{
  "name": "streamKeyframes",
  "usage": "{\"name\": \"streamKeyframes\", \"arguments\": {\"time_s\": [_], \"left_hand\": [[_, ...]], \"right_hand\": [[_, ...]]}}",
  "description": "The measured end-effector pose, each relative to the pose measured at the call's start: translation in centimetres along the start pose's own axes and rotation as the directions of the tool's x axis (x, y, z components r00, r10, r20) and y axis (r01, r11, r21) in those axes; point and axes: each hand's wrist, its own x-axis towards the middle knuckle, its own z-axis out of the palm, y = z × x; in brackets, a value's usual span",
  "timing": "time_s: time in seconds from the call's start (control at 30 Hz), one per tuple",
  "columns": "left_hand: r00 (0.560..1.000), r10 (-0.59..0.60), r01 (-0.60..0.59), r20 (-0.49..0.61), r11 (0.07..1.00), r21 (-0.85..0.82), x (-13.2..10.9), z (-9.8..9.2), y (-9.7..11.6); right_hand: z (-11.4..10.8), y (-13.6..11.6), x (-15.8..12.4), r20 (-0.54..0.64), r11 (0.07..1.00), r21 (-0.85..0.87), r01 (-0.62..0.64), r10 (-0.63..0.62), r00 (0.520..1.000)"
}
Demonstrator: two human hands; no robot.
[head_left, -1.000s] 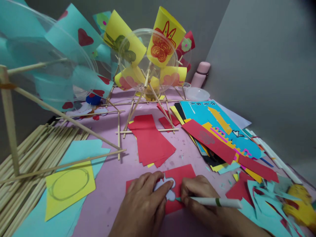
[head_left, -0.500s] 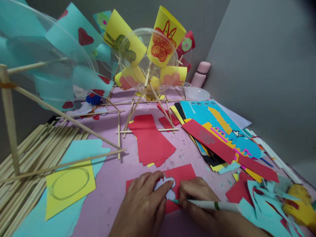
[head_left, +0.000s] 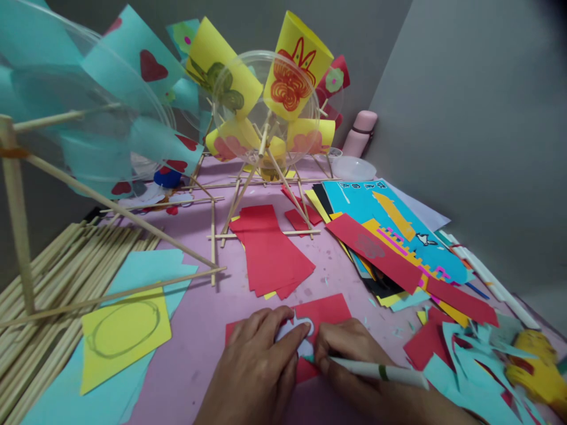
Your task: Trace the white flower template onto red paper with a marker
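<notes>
A red paper sheet lies on the pink table near the front edge. On it rests a small pale cut-out shape. My left hand presses flat on that shape, fingers stretched out over it. My right hand is closed round a white pen with a green band. The pen's green tip touches the red sheet at the lower edge of the pale shape, right beside my left fingertips.
A stack of red strips lies just beyond. Mixed coloured sheets and paper scraps fill the right. Wooden sticks, a yellow sheet with a drawn oval and paper-and-stick wheels stand at left and rear.
My right hand and the pen have slid a little to the left along the edge of the pale shape. My left hand has stayed put.
</notes>
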Motion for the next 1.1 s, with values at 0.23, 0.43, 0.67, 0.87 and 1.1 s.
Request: {"name": "streamKeyframes", "arguments": {"time_s": [0.23, 0.43, 0.67, 0.87, 1.1], "left_hand": [[1.000, -0.001, 0.001, -0.019, 1.000, -0.024, -0.1, 0.1, 0.1], [1.000, 0.000, 0.000, -0.017, 1.000, -0.030, -0.1, 0.0, 0.3], [0.999, -0.043, 0.043, 0.004, 0.997, -0.060, 0.1, 0.1, 0.3], [0.995, -0.091, 0.096, 0.045, 0.988, -0.120, 0.0, -0.2, 0.4], [0.991, -0.135, 0.137, 0.026, 0.975, -0.176, -0.1, -0.3, 0.7]], "right_hand": [[0.1, -0.2, 0.4, -0.030, 0.996, -0.039, 0.078, -0.080, 0.996], [0.3, -0.2, 0.6, -0.039, 0.994, -0.032, 0.105, -0.106, 0.994], [0.9, -0.6, 0.5, -0.075, 0.995, -0.083, 0.053, -0.060, 0.995], [1.5, -2.0, 0.4, -0.139, 0.990, -0.101, -0.100, 0.086, 0.987], [4.1, -1.7, -0.2, -0.390, 0.988, -0.105, -0.109, 0.060, 0.919]]}}
